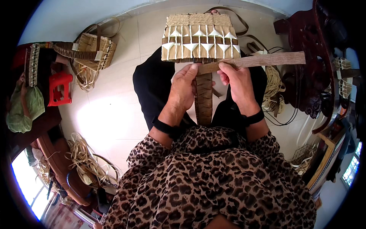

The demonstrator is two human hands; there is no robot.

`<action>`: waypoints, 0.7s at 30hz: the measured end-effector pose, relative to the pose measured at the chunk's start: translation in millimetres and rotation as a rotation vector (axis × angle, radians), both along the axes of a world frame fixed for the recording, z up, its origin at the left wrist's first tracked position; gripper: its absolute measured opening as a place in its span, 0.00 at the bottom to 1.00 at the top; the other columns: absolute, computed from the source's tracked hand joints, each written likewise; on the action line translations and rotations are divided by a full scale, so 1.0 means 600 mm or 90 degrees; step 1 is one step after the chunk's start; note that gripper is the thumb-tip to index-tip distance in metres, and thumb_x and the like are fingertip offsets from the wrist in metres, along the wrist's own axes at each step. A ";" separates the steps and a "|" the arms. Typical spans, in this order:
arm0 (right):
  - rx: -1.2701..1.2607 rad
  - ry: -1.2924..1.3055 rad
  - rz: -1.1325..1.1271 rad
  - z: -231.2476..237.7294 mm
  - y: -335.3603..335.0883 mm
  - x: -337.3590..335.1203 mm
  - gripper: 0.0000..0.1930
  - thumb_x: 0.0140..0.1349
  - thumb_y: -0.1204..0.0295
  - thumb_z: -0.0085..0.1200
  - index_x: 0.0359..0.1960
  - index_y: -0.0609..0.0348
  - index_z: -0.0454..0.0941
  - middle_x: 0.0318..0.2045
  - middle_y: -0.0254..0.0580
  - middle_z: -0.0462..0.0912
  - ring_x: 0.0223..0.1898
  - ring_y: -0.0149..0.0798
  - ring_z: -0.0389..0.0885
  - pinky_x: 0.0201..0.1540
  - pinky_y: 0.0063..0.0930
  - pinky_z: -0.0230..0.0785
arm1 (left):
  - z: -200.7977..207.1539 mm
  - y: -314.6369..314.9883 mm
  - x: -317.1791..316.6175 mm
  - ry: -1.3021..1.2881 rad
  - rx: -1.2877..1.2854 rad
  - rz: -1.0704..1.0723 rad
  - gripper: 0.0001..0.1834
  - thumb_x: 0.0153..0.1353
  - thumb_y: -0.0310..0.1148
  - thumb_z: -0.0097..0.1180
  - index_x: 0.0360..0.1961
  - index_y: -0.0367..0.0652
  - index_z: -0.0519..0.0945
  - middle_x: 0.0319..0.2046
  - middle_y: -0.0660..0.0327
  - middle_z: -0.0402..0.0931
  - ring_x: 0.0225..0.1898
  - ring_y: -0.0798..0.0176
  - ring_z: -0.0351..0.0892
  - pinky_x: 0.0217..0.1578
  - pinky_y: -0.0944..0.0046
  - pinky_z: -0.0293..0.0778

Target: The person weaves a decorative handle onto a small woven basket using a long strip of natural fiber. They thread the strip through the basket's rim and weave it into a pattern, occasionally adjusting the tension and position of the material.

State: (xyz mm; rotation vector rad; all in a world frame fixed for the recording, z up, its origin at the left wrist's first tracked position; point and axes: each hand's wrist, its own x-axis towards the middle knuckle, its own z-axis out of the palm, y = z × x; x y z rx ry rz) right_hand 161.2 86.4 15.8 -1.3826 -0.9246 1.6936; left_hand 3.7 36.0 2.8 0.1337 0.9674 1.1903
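A woven straw basket [199, 32] with white triangle patterns rests in front of my knees. From its near edge a dark brown wrapped strap [203, 101] hangs down toward my lap. My left hand [182, 89] is closed at the top of this strap, its thumb pressing a flat brown fibre strip [272, 60] against it. The strip runs out to the right, past the basket's near edge. Just right of the strap, my right hand [240, 84] pinches the strip between thumb and fingers. The fingers behind the strap are partly hidden.
Another straw basket [108, 49] with a brown handle lies at the far left, near a red plastic stool [60, 88]. Bundles of pale fibre strips [85, 160] lie on the tiled floor. Dark carved wooden furniture [305, 42] stands on the right. A person in green [28, 108] sits at left.
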 end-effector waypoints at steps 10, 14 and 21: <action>0.097 -0.059 0.035 0.006 0.008 -0.011 0.05 0.59 0.75 0.57 0.32 0.66 0.80 0.25 0.36 0.82 0.21 0.25 0.75 0.25 0.20 0.67 | -0.019 0.001 0.026 0.007 0.074 0.037 0.14 0.73 0.35 0.41 0.47 0.35 0.73 0.34 0.52 0.80 0.28 0.58 0.83 0.27 0.62 0.80; 0.298 -0.226 0.092 0.002 0.008 -0.018 0.08 0.54 0.81 0.57 0.37 0.62 0.82 0.27 0.37 0.81 0.28 0.32 0.81 0.33 0.23 0.72 | -0.010 0.001 0.031 0.033 0.060 0.042 0.12 0.73 0.33 0.41 0.46 0.36 0.73 0.33 0.55 0.80 0.26 0.60 0.82 0.25 0.63 0.79; 0.591 -0.495 0.168 0.013 0.015 -0.044 0.08 0.51 0.81 0.55 0.32 0.56 0.80 0.28 0.41 0.76 0.31 0.48 0.78 0.33 0.36 0.72 | 0.005 0.002 0.038 0.089 0.052 0.091 0.09 0.70 0.30 0.49 0.46 0.36 0.74 0.31 0.62 0.79 0.24 0.72 0.76 0.24 0.72 0.75</action>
